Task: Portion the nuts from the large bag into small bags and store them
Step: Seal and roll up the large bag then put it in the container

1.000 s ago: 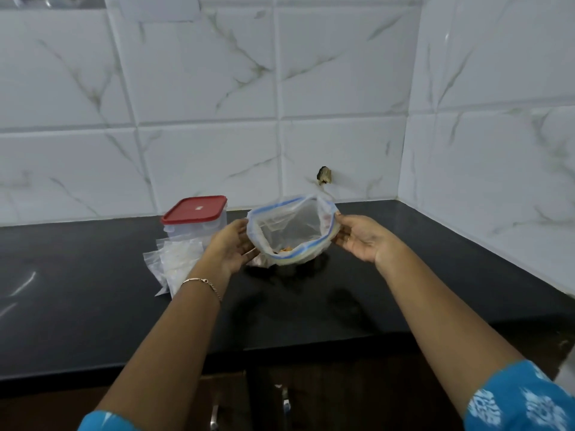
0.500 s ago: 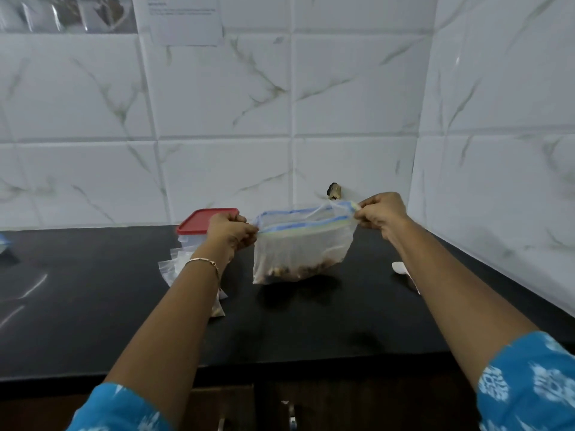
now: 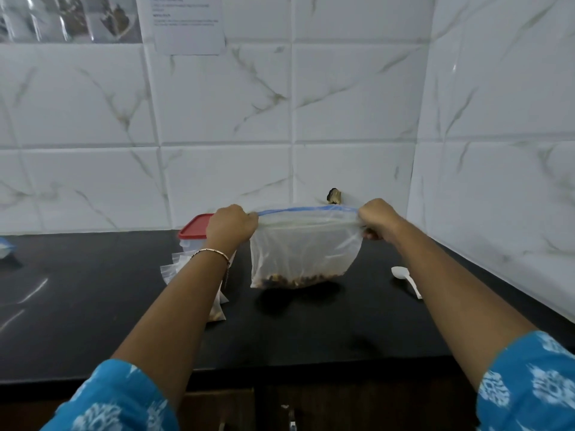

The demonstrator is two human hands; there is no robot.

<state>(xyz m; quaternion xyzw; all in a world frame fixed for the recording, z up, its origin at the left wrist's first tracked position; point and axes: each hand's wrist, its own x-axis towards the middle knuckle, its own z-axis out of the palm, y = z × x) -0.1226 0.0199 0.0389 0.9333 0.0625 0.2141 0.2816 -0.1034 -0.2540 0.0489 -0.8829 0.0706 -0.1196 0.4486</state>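
The large clear zip bag [image 3: 303,250] with a blue seal strip hangs upright over the black counter [image 3: 93,306], a thin layer of nuts [image 3: 295,279] at its bottom. My left hand [image 3: 231,227] grips the bag's top left corner. My right hand [image 3: 375,217] grips the top right corner, and the top edge is stretched flat between them. Small clear bags [image 3: 174,269] lie on the counter under my left forearm, one with nuts [image 3: 217,314] showing beside the arm.
A clear container with a red lid [image 3: 194,230] stands behind my left hand. A white plastic spoon [image 3: 406,278] lies on the counter to the right. Another bag edge [image 3: 4,245] shows at far left. Tiled walls close the back and right.
The bag's mouth was held open a second ago; now both hands have pulled its corners apart and lifted it, so the top is drawn flat.
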